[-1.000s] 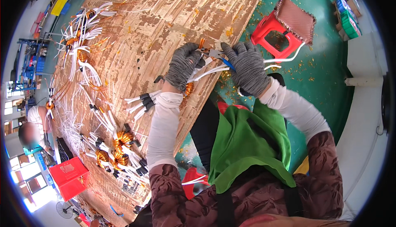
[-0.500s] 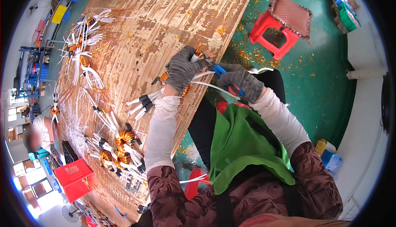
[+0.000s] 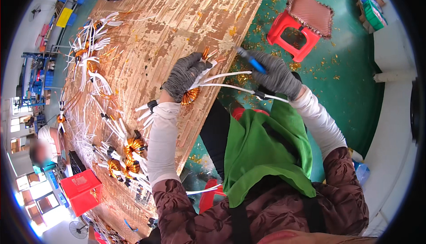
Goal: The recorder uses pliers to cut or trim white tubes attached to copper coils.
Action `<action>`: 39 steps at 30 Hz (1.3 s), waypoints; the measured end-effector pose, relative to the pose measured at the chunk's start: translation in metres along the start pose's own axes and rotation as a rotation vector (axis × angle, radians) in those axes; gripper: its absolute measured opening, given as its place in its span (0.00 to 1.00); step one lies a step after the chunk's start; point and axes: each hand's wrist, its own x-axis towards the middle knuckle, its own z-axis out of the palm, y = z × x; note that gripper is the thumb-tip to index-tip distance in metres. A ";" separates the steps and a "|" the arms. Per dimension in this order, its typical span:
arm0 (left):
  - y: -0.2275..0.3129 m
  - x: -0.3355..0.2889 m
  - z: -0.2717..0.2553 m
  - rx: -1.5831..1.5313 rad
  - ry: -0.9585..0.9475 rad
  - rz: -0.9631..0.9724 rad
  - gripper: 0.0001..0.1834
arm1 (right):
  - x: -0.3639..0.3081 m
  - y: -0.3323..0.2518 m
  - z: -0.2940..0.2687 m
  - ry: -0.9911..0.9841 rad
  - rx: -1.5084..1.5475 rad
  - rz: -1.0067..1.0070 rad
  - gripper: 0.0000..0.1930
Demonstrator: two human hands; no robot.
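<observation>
From my feed, the left hand [image 3: 183, 77] is closed around white leads [image 3: 228, 74] of a copper coil [image 3: 191, 96], mid-frame; the right [image 3: 277, 73] curls around a blue-handled tool [image 3: 257, 65]. I'd grip firmly, keeping the bared ends [image 3: 205, 53] spread. Farther, upper left, lie wired coils [image 3: 92, 66].

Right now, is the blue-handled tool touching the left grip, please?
Apart. The head view shows it: the blue-handled tool lies off to the right of the left grip, and worn tabletop is visible in the gap.
</observation>
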 end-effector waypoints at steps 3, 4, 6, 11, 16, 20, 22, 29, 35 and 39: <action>-0.020 0.004 0.002 -0.065 0.079 0.083 0.16 | 0.011 -0.007 0.013 -0.030 -0.319 -0.171 0.29; -0.022 0.005 0.001 -0.068 0.067 0.023 0.15 | 0.015 -0.011 0.012 -0.109 -0.352 -0.068 0.30; -0.015 0.005 0.004 -0.076 0.057 -0.038 0.14 | 0.019 -0.016 0.014 -0.108 -0.411 -0.071 0.30; -0.022 0.006 0.010 -0.191 0.177 -0.004 0.15 | 0.023 -0.025 0.017 -0.111 -0.520 -0.101 0.27; -0.025 0.009 0.006 -0.108 0.130 0.000 0.14 | 0.032 -0.025 0.025 -0.102 -0.599 -0.052 0.28; -0.021 0.008 0.006 -0.052 0.134 0.059 0.14 | 0.037 -0.030 0.021 -0.153 -0.635 -0.025 0.30; -0.022 0.009 0.005 -0.006 0.138 0.092 0.14 | 0.041 -0.033 0.018 -0.203 -0.591 0.018 0.25; -0.027 0.009 0.003 -0.041 0.139 0.076 0.14 | 0.050 -0.018 0.019 -0.178 -0.721 -0.189 0.30; -0.020 0.010 0.010 -0.104 0.134 0.079 0.14 | 0.052 0.000 0.018 -0.165 -0.693 -0.320 0.33; -0.022 0.010 0.013 -0.265 0.174 0.009 0.13 | 0.054 -0.009 0.022 -0.241 -0.658 -0.124 0.33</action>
